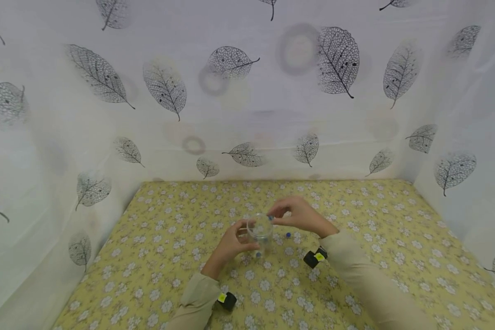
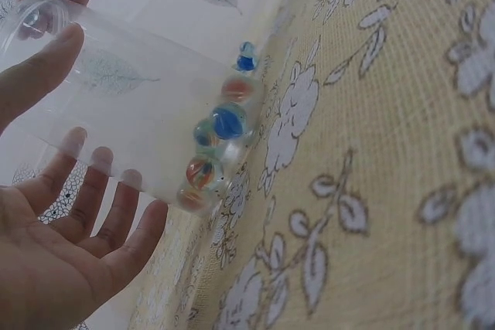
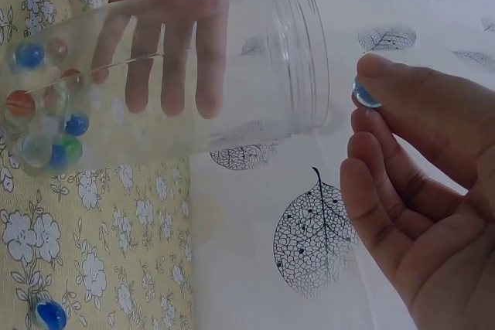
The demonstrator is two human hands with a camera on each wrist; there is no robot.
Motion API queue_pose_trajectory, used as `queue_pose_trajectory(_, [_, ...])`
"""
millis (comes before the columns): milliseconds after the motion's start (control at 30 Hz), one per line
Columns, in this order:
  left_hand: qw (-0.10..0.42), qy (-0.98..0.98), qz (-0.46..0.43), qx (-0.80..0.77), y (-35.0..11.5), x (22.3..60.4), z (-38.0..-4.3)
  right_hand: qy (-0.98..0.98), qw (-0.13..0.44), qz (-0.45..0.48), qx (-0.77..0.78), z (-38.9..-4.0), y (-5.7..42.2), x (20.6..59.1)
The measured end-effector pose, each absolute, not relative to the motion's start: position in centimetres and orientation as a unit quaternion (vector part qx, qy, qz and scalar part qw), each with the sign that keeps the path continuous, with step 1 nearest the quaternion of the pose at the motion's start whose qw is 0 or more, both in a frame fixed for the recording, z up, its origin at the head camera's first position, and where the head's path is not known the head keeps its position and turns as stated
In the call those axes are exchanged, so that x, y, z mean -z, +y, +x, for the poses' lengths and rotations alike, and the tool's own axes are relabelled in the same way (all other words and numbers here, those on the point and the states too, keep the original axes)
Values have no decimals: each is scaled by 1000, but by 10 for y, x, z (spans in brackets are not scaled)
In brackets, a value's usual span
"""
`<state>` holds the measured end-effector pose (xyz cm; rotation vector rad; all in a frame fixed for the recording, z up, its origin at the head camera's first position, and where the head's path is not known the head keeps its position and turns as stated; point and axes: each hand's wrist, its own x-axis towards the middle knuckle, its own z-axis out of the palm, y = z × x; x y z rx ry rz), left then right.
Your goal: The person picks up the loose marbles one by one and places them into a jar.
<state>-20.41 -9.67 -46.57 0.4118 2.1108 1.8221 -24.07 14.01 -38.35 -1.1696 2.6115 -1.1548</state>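
Observation:
My left hand [image 1: 232,244] grips a clear plastic jar [image 1: 261,233] that stands upright and lidless on the cloth. Its thumb and fingers [image 2: 102,161] lie on opposite sides of the wall. Several glass marbles [image 2: 228,120] with blue, orange and green swirls rest on the jar's bottom. Just beside the jar's open rim, my right hand [image 1: 300,215] pinches a light blue marble [image 3: 365,96] between thumb and fingertips. Another loose blue marble [image 1: 288,234] lies on the cloth to the right of the jar.
A yellow cloth with white flowers [image 1: 156,256] covers the table. White sheets with a leaf print [image 1: 255,105] hang behind it and at both sides. Black wrist cameras [image 1: 312,259] sit at both cuffs.

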Motion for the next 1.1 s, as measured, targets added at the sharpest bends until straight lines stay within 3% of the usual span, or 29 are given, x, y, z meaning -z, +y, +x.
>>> queue_pose_trajectory(533, [151,756,133,-623,-95,465,-202,849,42,-385,361,-241,135,383])
queue_pose_trajectory(1100, [160,745,158,-629,-98,469,-205,882,19,-290,371,-250,184,391])
